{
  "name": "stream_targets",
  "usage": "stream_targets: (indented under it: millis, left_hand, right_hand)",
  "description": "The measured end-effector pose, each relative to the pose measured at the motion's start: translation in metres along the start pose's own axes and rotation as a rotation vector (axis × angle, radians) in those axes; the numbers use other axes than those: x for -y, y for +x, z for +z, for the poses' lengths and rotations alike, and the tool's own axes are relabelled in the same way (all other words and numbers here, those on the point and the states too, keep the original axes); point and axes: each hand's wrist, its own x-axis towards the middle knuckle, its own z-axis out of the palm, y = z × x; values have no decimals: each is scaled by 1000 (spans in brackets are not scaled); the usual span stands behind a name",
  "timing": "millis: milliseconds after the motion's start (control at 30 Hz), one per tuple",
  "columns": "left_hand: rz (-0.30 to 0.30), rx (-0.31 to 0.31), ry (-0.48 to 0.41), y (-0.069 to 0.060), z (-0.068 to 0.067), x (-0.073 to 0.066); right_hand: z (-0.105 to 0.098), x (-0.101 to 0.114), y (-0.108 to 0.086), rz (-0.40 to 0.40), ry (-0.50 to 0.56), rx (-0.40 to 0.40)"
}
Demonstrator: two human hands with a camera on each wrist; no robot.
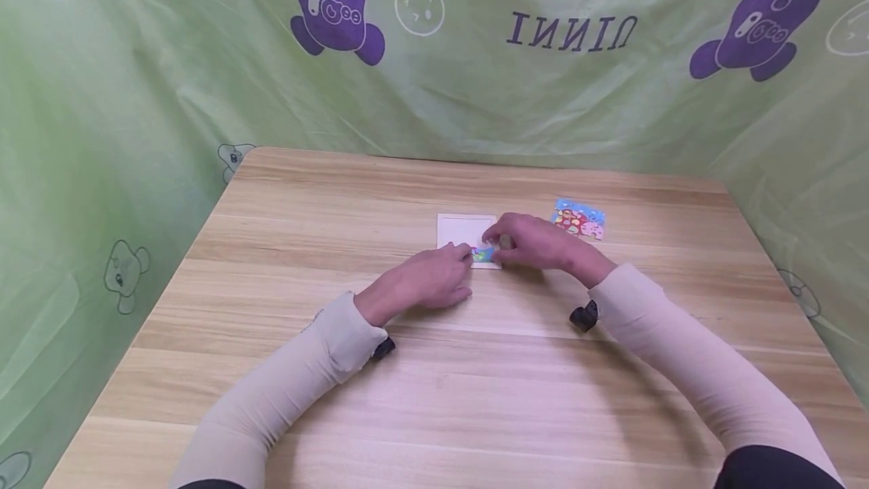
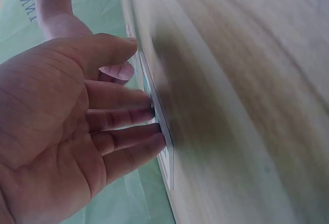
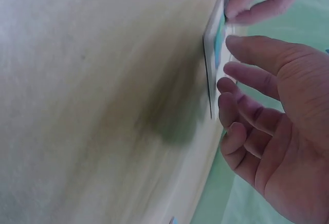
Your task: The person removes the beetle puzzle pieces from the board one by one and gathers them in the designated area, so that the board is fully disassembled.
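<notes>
Wooden tabletop [image 1: 434,406], colourful piece [image 1: 483,255] on white board [image 1: 463,229], between left grip [image 1: 437,276] and right grip [image 1: 536,241] (both unclenched).

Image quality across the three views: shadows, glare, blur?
Head: pale sheen on the light wood-grain table, soft shadow near the right beige fabric sleeve, white square board too small for fine detail. Left wrist: wood grain soft and smeared, table steeply tilted. Right wrist: dark, soft-edged shadow beside the board, grain blurred.

"INNIU" lettering [image 1: 572,33], letters appearing flipped, repeated on green curtain [image 1: 441,96].
</notes>
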Motion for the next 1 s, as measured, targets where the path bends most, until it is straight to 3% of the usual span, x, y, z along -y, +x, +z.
stream_targets:
  millis: [600,1000]
  left_hand:
    - [-18,4,-32,0,-1,0]
    - [-34,23,-31,1,-2,-3]
  right_hand:
    - [9,2,2,0,-36,-9]
    - [7,4,7,59,76,32]
